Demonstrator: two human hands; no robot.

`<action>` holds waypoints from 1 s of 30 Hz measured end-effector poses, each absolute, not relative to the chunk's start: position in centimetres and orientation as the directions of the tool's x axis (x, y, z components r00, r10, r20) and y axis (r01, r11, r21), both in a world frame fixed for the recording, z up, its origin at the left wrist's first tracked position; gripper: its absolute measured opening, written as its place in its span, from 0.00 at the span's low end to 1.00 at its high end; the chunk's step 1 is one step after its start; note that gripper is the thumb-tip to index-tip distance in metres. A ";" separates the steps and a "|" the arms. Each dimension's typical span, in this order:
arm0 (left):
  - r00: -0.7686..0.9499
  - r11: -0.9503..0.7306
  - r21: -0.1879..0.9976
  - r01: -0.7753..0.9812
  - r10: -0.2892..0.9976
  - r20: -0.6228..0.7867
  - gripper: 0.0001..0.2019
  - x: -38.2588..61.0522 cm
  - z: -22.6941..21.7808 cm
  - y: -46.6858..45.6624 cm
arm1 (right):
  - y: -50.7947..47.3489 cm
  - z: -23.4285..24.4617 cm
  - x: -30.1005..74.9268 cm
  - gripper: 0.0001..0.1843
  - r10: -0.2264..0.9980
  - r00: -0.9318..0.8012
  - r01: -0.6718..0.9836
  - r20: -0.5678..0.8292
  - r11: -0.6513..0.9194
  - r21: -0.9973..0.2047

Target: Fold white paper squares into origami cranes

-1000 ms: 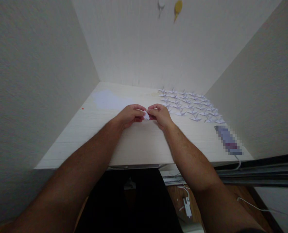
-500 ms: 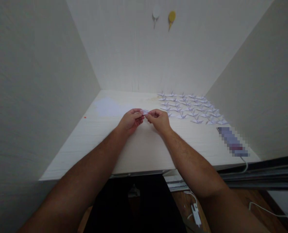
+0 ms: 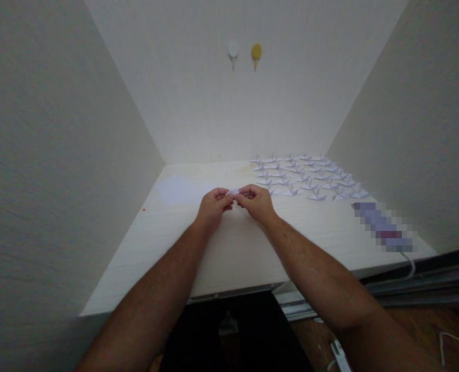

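Small folded paper (image 3: 234,192): centre of the frame, over the table (image 3: 229,253), held between both hands
Left hand (image 3: 212,203): fingertips pinching the paper's left end
Right hand (image 3: 257,200): fingertips pinching its right end
Nearby: rows of paper cranes (image 3: 306,178) right of centre; pale sheet (image 3: 177,189) left of the hands
Risk 1: the piece looks thin, so an uneven pull may tear it or skew a crease
Risk 2: a loosened pinch may drop it

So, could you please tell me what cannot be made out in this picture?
Head view only.
folded paper: mostly hidden between the left hand and right hand.
flat object by the table edge: pixelated.
rows of paper cranes: too small for detail.
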State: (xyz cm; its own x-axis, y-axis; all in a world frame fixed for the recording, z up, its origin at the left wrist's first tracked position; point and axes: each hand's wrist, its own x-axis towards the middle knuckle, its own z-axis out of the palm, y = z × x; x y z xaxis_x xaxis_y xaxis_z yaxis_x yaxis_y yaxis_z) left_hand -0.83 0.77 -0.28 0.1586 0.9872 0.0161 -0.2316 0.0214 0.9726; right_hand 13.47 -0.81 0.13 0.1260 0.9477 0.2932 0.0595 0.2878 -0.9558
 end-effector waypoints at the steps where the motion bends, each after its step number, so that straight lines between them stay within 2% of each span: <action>1: 0.167 0.025 0.975 -0.222 0.986 0.013 0.18 -0.9 -0.3 0.8 | -0.8 0.1 13.5 0.12 0.949 0.130 0.062 0.286 0.280 -0.958; 8: 0.186 0.041 0.977 -0.210 0.983 -0.001 0.17 -1.0 -0.1 0.6 | -0.7 0.0 13.5 0.12 0.961 0.109 0.041 0.255 0.252 -0.967; 16: 0.206 0.048 0.973 -0.227 0.979 0.000 0.16 -1.0 -0.2 0.7 | -0.8 0.1 13.7 0.10 0.951 0.100 0.060 0.294 0.289 -0.956; 23: 0.295 0.226 0.921 -0.317 0.947 -0.131 0.11 -1.3 0.4 0.4 | -0.8 0.4 13.7 0.12 0.947 0.129 -0.015 0.294 0.298 -0.954; 30: 0.331 0.314 0.904 -0.291 0.919 -0.213 0.09 -1.1 0.6 0.4 | -0.8 0.0 13.7 0.12 0.896 0.137 0.040 0.423 0.422 -0.906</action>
